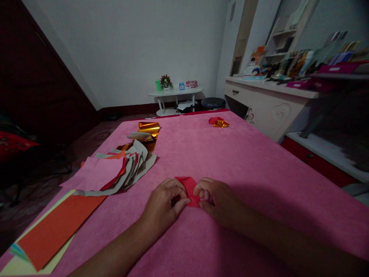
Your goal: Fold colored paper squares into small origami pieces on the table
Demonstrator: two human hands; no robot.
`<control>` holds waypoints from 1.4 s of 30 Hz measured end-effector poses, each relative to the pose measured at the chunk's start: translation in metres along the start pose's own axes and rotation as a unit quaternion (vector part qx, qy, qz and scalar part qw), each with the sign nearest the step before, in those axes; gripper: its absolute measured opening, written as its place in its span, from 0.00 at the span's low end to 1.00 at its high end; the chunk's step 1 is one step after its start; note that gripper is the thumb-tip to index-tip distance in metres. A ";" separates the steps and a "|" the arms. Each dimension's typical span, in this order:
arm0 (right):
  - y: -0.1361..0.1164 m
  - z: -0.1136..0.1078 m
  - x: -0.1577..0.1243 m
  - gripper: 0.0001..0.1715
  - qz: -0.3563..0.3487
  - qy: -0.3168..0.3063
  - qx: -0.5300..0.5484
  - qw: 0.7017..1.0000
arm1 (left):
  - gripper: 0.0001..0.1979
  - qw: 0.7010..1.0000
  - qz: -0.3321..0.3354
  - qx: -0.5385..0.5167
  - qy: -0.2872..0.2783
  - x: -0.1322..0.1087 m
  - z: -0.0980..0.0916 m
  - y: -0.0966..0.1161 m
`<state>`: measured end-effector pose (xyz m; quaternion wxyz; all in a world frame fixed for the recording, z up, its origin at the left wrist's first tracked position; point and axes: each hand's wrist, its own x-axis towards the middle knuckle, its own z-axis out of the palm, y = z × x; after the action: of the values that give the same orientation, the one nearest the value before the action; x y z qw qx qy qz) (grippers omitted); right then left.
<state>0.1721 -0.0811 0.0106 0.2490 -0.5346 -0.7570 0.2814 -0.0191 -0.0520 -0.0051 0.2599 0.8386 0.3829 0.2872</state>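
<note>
A small piece of folded red paper (189, 186) lies on the pink cloth (198, 154) in front of me, between my hands. My left hand (169, 198) pinches its left side, thumb and fingers meeting near the lower edge. On the other side, my right hand (211, 197) has curled fingers and thumb closed on the right edge. Parts of the paper are hidden under the fingers of both hands.
To the left lie a stack of pink, red and grey paper sheets (108, 169), orange paper strips (62, 227) and shiny gold foil (150, 129). Folded red and gold pieces (219, 122) sit at the far right. Beyond stand a white table (175, 92) and a dresser (268, 96).
</note>
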 end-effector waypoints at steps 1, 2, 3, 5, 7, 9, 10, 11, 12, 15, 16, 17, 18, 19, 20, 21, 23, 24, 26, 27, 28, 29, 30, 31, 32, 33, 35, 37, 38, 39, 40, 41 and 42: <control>0.000 0.000 0.000 0.15 0.000 -0.001 -0.001 1.000 | 0.05 1.000 -0.003 0.001 0.001 0.000 0.000 -0.001; -0.001 -0.001 0.000 0.15 0.001 -0.002 -0.002 1.000 | 0.05 1.000 -0.008 0.003 0.000 0.000 0.000 -0.001; -0.001 -0.001 0.001 0.15 0.002 -0.002 -0.002 1.000 | 0.05 1.000 -0.012 0.005 0.000 0.000 0.000 -0.001; -0.001 -0.002 0.001 0.14 0.003 -0.003 -0.001 1.000 | 0.05 1.000 -0.017 0.010 -0.002 0.001 0.000 -0.001; -0.001 -0.002 0.001 0.14 0.006 -0.003 -0.001 1.000 | 0.05 1.000 -0.016 0.012 -0.004 0.001 -0.001 0.000; 0.000 -0.002 0.001 0.14 0.006 0.001 0.003 1.000 | 0.05 1.000 -0.010 0.011 -0.007 0.001 -0.001 0.001; 0.000 -0.001 0.001 0.13 0.005 0.001 0.005 1.000 | 0.06 1.000 -0.008 0.008 -0.009 0.001 -0.002 0.001; 0.001 -0.001 0.002 0.13 0.005 0.001 0.008 1.000 | 0.06 1.000 -0.006 0.004 -0.011 0.002 -0.002 0.002; 0.001 -0.001 0.002 0.13 0.006 0.000 0.011 1.000 | 0.07 1.000 -0.006 -0.002 -0.014 0.002 -0.003 0.002; 0.001 0.000 0.003 0.12 0.011 -0.002 0.011 1.000 | 0.07 0.999 -0.012 -0.022 -0.032 0.003 -0.004 0.002; 0.001 0.001 0.003 0.11 0.011 -0.001 0.008 1.000 | 0.07 0.999 -0.013 -0.027 -0.038 0.003 -0.004 0.003; 0.001 0.001 0.003 0.10 0.009 0.001 0.004 1.000 | 0.07 0.998 -0.014 -0.032 -0.043 0.003 -0.005 0.003; 0.000 0.001 0.003 0.09 0.006 0.004 0.001 1.000 | 0.06 0.998 -0.014 -0.037 -0.046 0.003 -0.005 0.003; 0.000 0.000 0.003 0.09 0.004 0.006 -0.001 1.000 | 0.06 0.998 -0.013 -0.043 -0.049 0.003 -0.006 0.003; 0.000 0.000 0.003 0.08 0.003 0.007 -0.002 1.000 | 0.06 0.997 -0.011 -0.049 -0.052 0.003 -0.006 0.003; 0.000 0.000 0.002 0.08 0.002 0.006 -0.001 1.000 | 0.08 0.997 -0.009 -0.055 -0.055 0.003 -0.007 0.003; 0.000 -0.001 0.002 0.08 0.004 0.002 0.000 1.000 | 0.11 0.996 -0.003 -0.064 -0.062 0.003 -0.008 0.004; -0.001 -0.001 0.002 0.09 0.007 0.000 -0.001 1.000 | 0.12 0.996 0.000 -0.065 -0.065 0.003 -0.009 0.004; -0.001 0.000 0.001 0.09 0.012 -0.003 -0.005 1.000 | 0.12 0.996 0.001 -0.060 -0.067 0.004 -0.009 0.005; -0.002 0.000 0.000 0.10 0.016 -0.003 -0.008 1.000 | 0.12 0.996 -0.001 -0.056 -0.065 0.004 -0.008 0.005; -0.002 0.000 0.000 0.10 0.019 -0.002 -0.010 1.000 | 0.11 0.997 -0.006 -0.051 -0.060 0.004 -0.008 0.005; -0.002 0.000 0.000 0.10 0.021 -0.002 -0.010 1.000 | 0.11 0.997 -0.010 -0.046 -0.054 0.004 -0.007 0.005; -0.001 0.000 0.000 0.10 0.022 -0.003 -0.010 1.000 | 0.10 0.998 -0.014 -0.042 -0.047 0.004 -0.006 0.005; -0.001 0.000 0.000 0.10 0.023 -0.005 -0.008 1.000 | 0.10 0.998 -0.018 -0.037 -0.041 0.003 -0.005 0.006; -0.001 0.000 0.000 0.11 0.020 -0.006 -0.007 1.000 | 0.10 0.999 -0.020 -0.032 -0.036 0.003 -0.004 0.006; -0.001 0.000 0.000 0.11 0.015 -0.007 -0.006 1.000 | 0.09 0.999 -0.021 -0.026 -0.033 0.003 -0.003 0.006; -0.001 0.000 0.000 0.12 0.005 -0.006 -0.010 1.000 | 0.09 0.999 -0.022 -0.016 -0.027 0.002 -0.002 0.006; -0.001 0.000 0.000 0.13 0.003 -0.005 -0.015 1.000 | 0.09 1.000 -0.023 -0.009 -0.019 0.002 0.000 0.006; -0.001 0.000 0.000 0.13 0.004 -0.006 -0.016 1.000 | 0.09 1.000 -0.024 -0.008 -0.016 0.002 0.000 0.005; -0.001 0.000 0.000 0.13 0.007 -0.007 -0.016 1.000 | 0.09 1.000 -0.026 -0.008 -0.013 0.002 0.001 0.005; -0.002 0.000 -0.001 0.14 0.010 -0.008 -0.016 1.000 | 0.09 1.000 -0.028 -0.009 -0.010 0.001 0.001 0.004; -0.002 0.000 -0.001 0.14 0.011 -0.009 -0.015 1.000 | 0.09 0.999 -0.030 -0.011 -0.009 0.001 0.002 0.004; -0.002 0.000 -0.001 0.14 0.013 -0.010 -0.015 1.000 | 0.09 0.999 -0.032 -0.012 -0.009 0.001 0.002 0.003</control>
<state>0.1715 -0.0829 0.0117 0.2301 -0.5451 -0.7566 0.2783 -0.0155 -0.0531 -0.0040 0.2820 0.8254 0.4036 0.2761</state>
